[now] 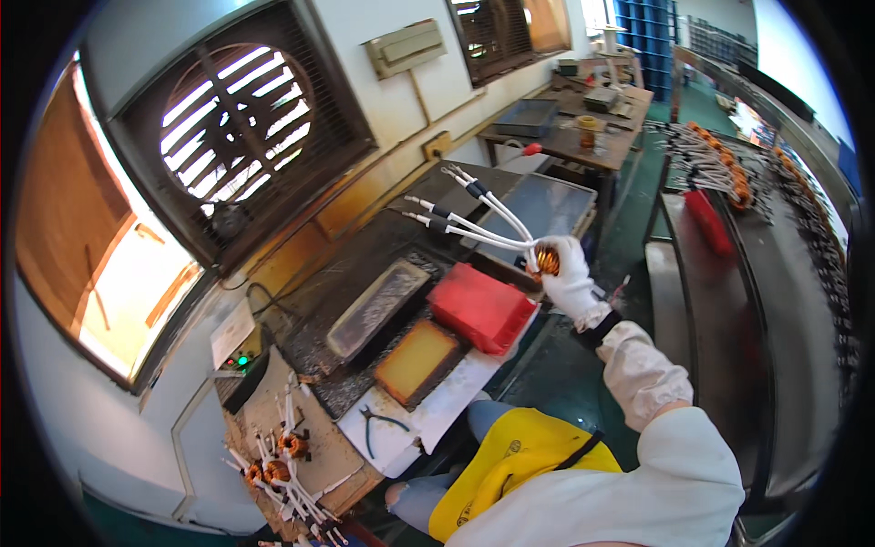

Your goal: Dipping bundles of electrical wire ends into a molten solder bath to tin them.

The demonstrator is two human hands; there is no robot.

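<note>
My right hand, in a white glove, is closed around a copper-wound ring coil. White sleeved leads run from the coil toward the upper left, with black bands and bare metal ends. The coil is held up above the bench, near a red plastic box. Left of the box lies a long rectangular metal trough. In front of it sits a shallow dark-edged tray with a yellowish surface. My left hand is out of the picture.
Pliers lie on white sheet material at the bench front. Several similar coils rest at lower left, beside a control box with a green light. On the right, a conveyor-like rack carries more coils and a red object.
</note>
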